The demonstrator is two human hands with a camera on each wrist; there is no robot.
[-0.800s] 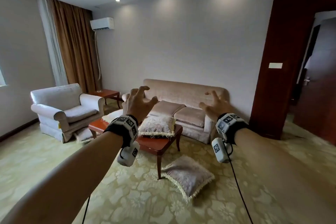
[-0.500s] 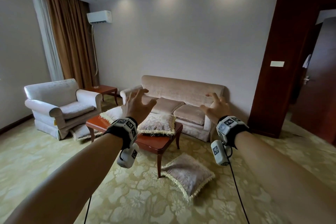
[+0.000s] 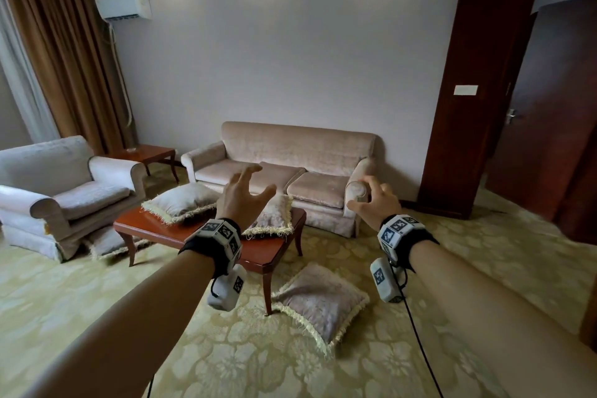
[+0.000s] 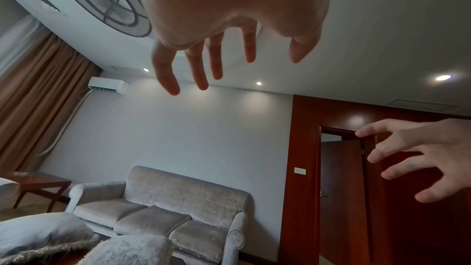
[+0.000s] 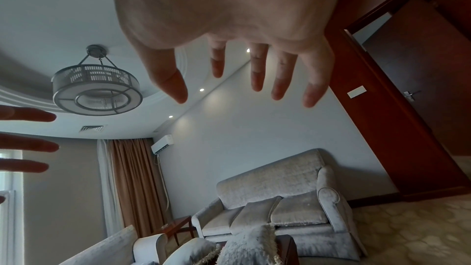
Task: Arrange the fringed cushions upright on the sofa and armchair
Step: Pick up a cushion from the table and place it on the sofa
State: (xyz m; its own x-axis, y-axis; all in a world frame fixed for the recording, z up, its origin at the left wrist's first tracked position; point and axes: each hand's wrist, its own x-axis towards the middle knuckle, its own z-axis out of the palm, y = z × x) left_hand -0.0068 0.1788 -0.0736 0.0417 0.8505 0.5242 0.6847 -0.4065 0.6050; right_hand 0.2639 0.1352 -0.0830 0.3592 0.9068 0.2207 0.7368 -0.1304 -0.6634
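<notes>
Fringed cushions (image 3: 319,299) off the sofa (image 3: 292,168); no legible writing.

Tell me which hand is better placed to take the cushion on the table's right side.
Left, probably. The left hand, open, hovers directly in front of that cushion; the right hand, also empty, is off toward the sofa arm.

both forearms are bare, with no sleeves. each wrist carries a black fabric wrist strap (image 3: 197,244) topped by a blocky white cube-shaped module printed with black-and-blue square fiducial markers (image 3: 221,231); the matching module on the right wrist (image 3: 399,229) sits on its own black band (image 3: 420,241). below each wrist hangs a rounded white camera pod bearing one more square marker, the left pod (image 3: 226,288) and the right pod (image 3: 384,280). a thin black cable (image 3: 420,342) runs down from the right pod, and another thin black cable (image 3: 149,385) trails beneath the left forearm.
</notes>
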